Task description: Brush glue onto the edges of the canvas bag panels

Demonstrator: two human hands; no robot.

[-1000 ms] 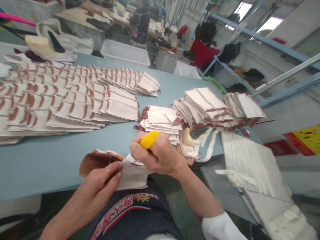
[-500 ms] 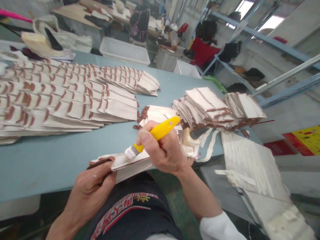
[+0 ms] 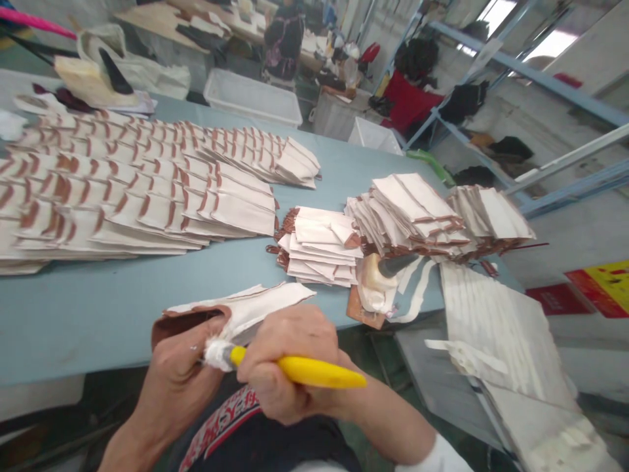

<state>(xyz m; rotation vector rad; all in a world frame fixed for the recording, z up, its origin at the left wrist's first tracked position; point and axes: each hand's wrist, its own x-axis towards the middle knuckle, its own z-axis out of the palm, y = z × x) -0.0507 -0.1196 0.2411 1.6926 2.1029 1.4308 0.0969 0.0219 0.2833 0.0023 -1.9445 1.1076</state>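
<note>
My left hand (image 3: 184, 364) is closed on the brown-edged end of a folded leather piece (image 3: 255, 311) with a pale inner side. That piece lies at the table's front edge, its brown end bulging open around my fingers. In my right hand (image 3: 295, 360) is a brush (image 3: 314, 372) with a yellow handle, gripped in the fist. White paste coats its bristles, which are at the leather piece's near side, close to my left fingers. My right hand hides part of the piece's lower side.
Long overlapping rows of similar pieces (image 3: 147, 196) cover the table's left. A small stack (image 3: 319, 246) and larger piles (image 3: 413, 210) are at centre and right. A glue container with a dark nozzle (image 3: 381, 278) stands by the front edge; a white bin (image 3: 253, 98) is behind.
The brush has moved down and left from the piece's upper face to its near side by my left fingers, its handle now pointing right. The leather piece has opened and tilted.
</note>
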